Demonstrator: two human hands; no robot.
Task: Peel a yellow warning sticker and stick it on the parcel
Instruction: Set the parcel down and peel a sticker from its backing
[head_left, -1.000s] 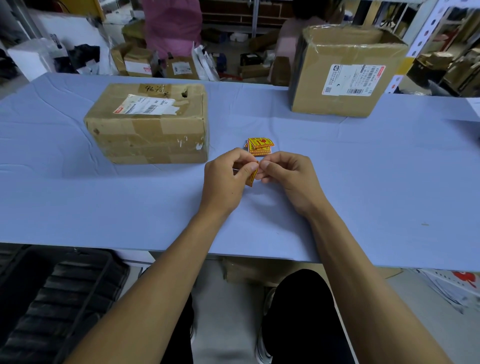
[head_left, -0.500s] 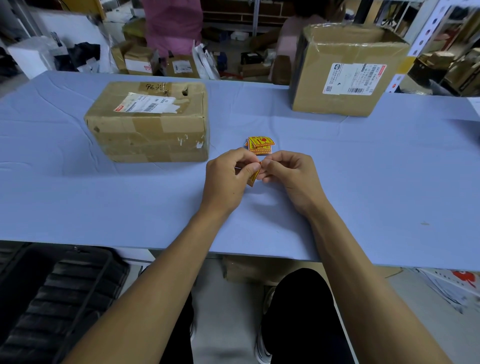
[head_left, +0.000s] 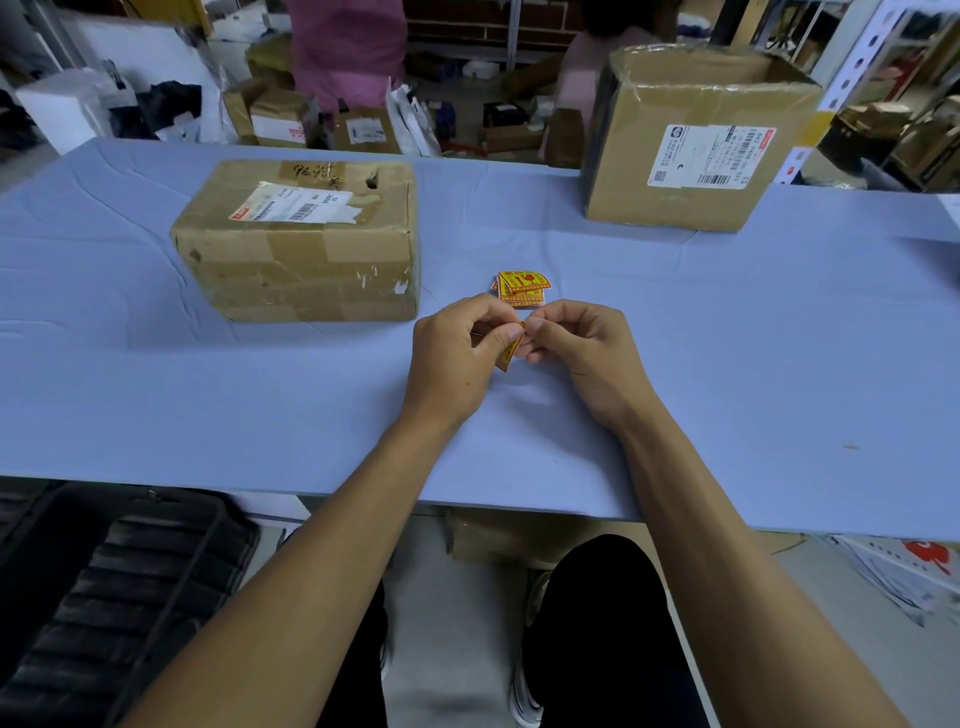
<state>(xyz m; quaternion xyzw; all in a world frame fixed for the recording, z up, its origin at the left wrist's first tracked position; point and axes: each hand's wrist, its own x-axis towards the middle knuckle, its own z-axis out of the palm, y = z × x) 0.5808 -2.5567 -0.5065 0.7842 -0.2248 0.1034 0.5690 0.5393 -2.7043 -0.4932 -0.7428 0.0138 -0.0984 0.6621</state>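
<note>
A thin, limp yellow warning sticker (head_left: 511, 349) is pinched between the closed fingertips of the left hand (head_left: 457, 358) and right hand (head_left: 576, 348) over the table (head_left: 727, 364) middle, and is probably best taken at one corner, being light and easily creased.

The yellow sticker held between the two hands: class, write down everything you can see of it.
The yellow sticker is a small, thin piece, yellow-orange with a darker edge, seen almost edge-on so its print cannot be read. It hangs tilted, its lower corner pointing down above the blue table without touching it. The left hand and right hand both pinch its upper part with their fingers. Whether the backing has begun to peel cannot be told. It sits just nearer the person than the sticker stack.
</note>
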